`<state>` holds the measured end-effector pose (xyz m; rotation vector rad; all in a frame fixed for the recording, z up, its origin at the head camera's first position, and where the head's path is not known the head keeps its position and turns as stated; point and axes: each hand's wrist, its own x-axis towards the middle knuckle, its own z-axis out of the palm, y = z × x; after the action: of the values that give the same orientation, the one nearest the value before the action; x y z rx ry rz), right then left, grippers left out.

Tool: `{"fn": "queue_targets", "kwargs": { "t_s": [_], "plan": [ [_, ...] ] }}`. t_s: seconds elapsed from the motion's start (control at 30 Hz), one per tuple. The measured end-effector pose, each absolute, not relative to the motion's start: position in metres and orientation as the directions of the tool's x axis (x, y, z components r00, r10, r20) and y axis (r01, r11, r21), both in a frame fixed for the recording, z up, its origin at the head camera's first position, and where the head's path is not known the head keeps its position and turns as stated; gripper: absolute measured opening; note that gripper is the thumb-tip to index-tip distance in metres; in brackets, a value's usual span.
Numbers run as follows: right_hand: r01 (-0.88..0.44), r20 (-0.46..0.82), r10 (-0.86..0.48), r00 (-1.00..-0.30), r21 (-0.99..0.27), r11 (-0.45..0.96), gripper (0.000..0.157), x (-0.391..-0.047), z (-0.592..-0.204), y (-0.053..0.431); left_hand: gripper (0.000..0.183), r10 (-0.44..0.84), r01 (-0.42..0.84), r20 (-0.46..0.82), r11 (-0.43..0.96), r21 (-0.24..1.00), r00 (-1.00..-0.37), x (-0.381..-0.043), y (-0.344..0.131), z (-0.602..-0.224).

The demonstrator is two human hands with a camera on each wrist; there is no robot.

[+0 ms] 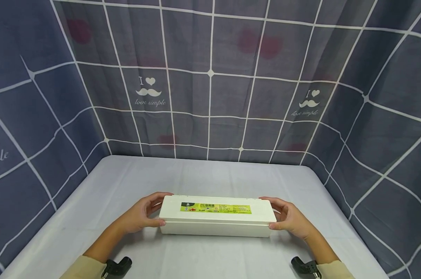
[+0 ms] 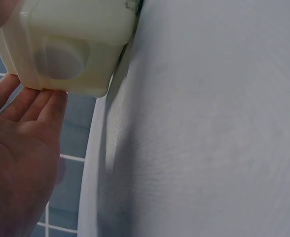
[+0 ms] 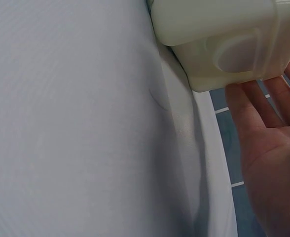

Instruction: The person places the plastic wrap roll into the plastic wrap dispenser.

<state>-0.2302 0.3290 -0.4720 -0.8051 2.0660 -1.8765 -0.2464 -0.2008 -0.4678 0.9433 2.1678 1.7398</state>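
Note:
A long off-white cling film box [image 1: 217, 228] lies crosswise near the front of the table, its lid down. A green and yellow label [image 1: 215, 208] runs along the top. My left hand [image 1: 144, 214] grips the left end, thumb at the front and fingers behind. At the opposite end, my right hand [image 1: 288, 219] holds it the same way. Each wrist view shows one end of the cling film box [image 2: 98, 64] with a round shape showing through the wall, and fingertips against its back side. Whether the hands bear any of its weight, I cannot tell.
White cloth [image 1: 210, 174] covers the table. Dark blue-grey curtains [image 1: 189, 89] with white grid lines stand behind it and on both sides. A black strap-like device [image 1: 117, 267] sits at the left wrist, and another [image 1: 306, 266] at the right.

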Motion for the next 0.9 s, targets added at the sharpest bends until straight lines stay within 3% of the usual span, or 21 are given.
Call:
{"fn": "queue_targets", "kwargs": {
  "t_s": [0.9],
  "plan": [
    [-0.261,0.203,-0.515,-0.833,-0.964,0.043,0.079,-0.2283,-0.4716,0.3272,0.078,0.587,0.367,0.241,0.103,0.925,-0.773,-0.245,-0.2011,-0.4667]
  ]
}}
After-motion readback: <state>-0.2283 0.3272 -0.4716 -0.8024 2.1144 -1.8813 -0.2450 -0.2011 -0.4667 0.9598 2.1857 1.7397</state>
